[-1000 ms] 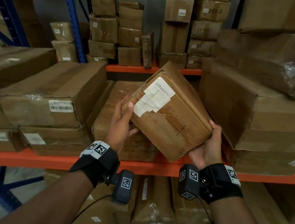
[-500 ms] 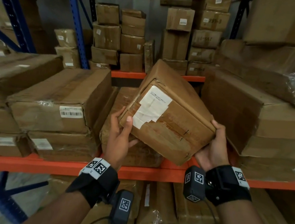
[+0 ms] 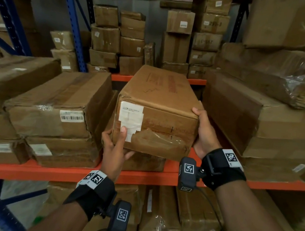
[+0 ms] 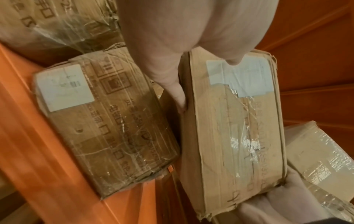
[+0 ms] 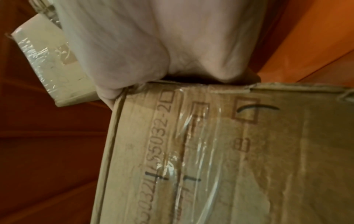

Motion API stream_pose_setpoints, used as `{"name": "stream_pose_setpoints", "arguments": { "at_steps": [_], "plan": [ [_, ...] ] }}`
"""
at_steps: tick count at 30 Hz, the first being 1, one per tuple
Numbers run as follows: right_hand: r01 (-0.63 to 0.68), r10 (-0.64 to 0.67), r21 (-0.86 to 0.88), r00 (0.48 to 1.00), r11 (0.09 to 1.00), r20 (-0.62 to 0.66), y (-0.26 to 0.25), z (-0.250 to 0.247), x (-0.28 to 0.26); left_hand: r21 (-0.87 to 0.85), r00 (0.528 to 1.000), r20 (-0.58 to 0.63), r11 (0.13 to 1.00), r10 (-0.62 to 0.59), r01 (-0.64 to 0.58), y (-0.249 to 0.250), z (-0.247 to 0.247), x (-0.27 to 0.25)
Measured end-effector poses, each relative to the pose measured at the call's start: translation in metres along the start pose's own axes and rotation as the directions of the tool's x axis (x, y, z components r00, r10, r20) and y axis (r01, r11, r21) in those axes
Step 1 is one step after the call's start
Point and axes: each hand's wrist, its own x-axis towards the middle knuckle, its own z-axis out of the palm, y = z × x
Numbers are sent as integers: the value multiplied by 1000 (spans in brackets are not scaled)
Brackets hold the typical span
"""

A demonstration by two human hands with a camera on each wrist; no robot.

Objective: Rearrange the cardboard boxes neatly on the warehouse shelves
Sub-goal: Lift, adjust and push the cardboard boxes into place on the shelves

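From the head view, a cardboard box (image 3: 157, 114) of creased brown board is held level above the orange shelf (image 3: 27, 171), in the gap between a taped box stack (image 3: 54, 104) on the left and a large carton (image 3: 251, 122) on the right. A torn white label (image 3: 130, 118) and wrinkled clear tape are seen on its near face. The left hand (image 3: 114, 152) is curled round the lower near-left corner, the thumb laid on the label. The right hand (image 3: 204, 132) is wrapped round the right end, fingers (image 3: 198, 109) hooked over the upper edge.

From the left wrist view, the box (image 4: 233, 128) is seen as a long, rounded-edged block with glossy tape over faded print; its side edge is pressed by the fingers (image 4: 178, 94), and a second labelled box (image 4: 107, 125) lies just beside it on the orange shelf (image 4: 38, 174).

From the right wrist view, the box's (image 5: 229, 159) dented end is gripped at its corner, fingers (image 5: 109, 94) curled over the edge.
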Motion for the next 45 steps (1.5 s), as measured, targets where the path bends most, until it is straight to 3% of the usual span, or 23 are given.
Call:
{"name": "stream_pose_setpoints", "arguments": {
  "at_steps": [6,13,19,24,28,32,35,38,45],
  "plan": [
    [0,16,-193,996,981,84,-9,28,16,-12,998,-56,999,-42,42,0,-13,8],
    [-16,54,-255,988,967,143,-11,43,29,88,994,-93,994,-63,71,6,-29,23],
    [-12,58,-304,988,953,142,-15,38,28,376,987,-135,918,-81,127,22,-36,29],
    [-201,220,-217,973,955,67,-2,17,14,428,981,-175,891,-82,151,57,-37,34],
    [-335,344,-176,939,926,23,14,12,13,429,969,-187,874,-164,230,90,-22,44],
    [-317,321,-158,947,935,1,8,21,14,421,946,-191,849,-262,320,107,-9,51],
    [-313,316,-84,948,946,24,0,31,17,386,939,-111,856,-326,344,114,4,51],
    [-269,265,14,955,963,137,-2,41,18,278,948,-56,907,-314,317,111,11,53],
    [-240,237,3,961,971,144,5,50,18,259,953,-150,920,-264,296,103,-1,57]
  ]
}}
